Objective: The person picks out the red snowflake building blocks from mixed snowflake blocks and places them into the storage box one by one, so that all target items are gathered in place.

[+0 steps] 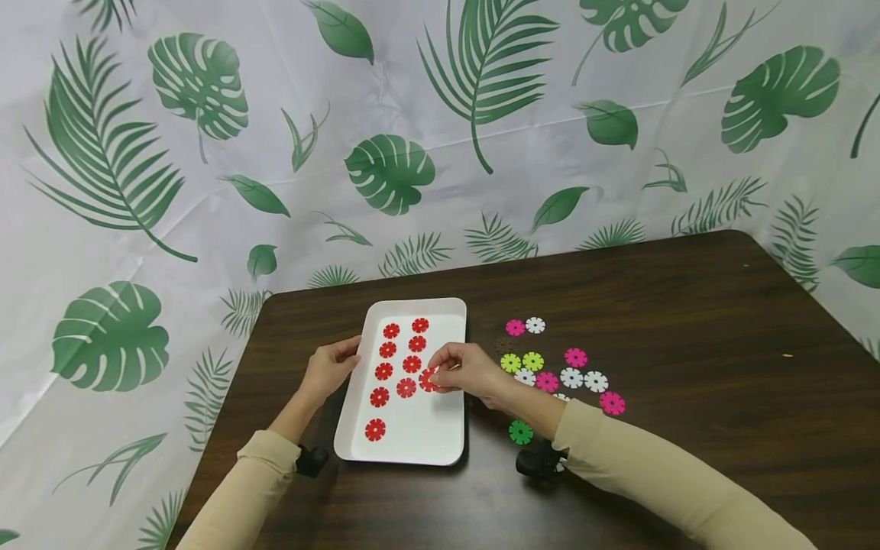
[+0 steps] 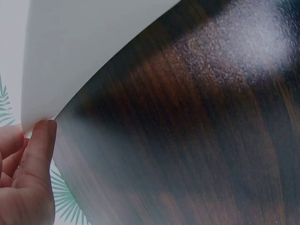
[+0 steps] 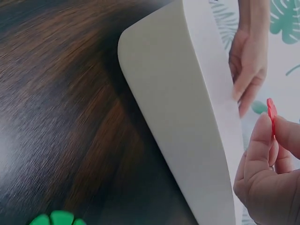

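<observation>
A white rectangular tray stands on the dark wooden table, with several red notched discs laid out in two columns inside. My left hand holds the tray's left side; in the left wrist view the thumb and fingers pinch its edge. Over the right part of the tray, my right hand pinches another red notched disc between thumb and fingertips. Seen edge-on in the right wrist view, that disc is raised above the tray wall.
Right of the tray lie loose notched discs: pink, white, yellow-green, a dark brown one and a green one. My right forearm crosses over some of them. A leaf-patterned sheet hangs behind the table.
</observation>
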`<state>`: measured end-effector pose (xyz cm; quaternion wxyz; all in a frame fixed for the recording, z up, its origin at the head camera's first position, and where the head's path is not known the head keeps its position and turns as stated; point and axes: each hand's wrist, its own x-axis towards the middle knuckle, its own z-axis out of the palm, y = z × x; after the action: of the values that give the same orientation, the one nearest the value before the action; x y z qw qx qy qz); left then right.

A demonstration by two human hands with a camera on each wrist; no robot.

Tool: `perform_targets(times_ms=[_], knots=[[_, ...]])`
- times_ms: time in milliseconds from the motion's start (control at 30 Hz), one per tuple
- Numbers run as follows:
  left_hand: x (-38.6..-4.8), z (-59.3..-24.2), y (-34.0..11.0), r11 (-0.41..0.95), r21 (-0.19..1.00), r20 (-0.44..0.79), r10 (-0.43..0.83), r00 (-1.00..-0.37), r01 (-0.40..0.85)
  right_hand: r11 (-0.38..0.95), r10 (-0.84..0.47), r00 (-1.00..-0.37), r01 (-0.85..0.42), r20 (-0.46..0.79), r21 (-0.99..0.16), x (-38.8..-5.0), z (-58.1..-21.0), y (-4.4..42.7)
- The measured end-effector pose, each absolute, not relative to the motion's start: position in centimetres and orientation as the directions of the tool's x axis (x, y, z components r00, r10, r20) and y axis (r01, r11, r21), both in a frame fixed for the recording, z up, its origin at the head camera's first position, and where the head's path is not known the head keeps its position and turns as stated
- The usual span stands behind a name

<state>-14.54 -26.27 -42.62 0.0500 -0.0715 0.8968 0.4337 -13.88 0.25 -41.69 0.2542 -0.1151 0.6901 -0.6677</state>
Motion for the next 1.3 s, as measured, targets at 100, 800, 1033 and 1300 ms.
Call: perform_targets(times_ms=[100,800,1033,1300], knots=[[-14.5,-42.6,-26.3,0.617,0.77,-0.145,-0.078,-0.986,-0.162,0.08,-0.519,-0.833,0.176,-0.192,-0.981,-13.9,-41.7,-0.5],[-14.5,-42.4,-26.3,0.612,0.773,-0.15,-0.078,-0.986,-0.166,0.086,-0.549,-0.822,0.126,-0.153,-0.988,-13.3,-42.9,-3.5],[-14.5,-42.6,-26.3,0.612,0.773,-0.149,-0.081,-0.986,-0.167,0.145,-0.547,-0.821,0.095,-0.16,-0.985,-13.0,-43.3,-4.1],[-14.5,-42.6,-26.3,0.615,0.771,-0.147,-0.082,-0.986,-0.166,0.262,-0.538,-0.831,-0.006,-0.141,-0.965,-12.7,-44.0,-4.9]])
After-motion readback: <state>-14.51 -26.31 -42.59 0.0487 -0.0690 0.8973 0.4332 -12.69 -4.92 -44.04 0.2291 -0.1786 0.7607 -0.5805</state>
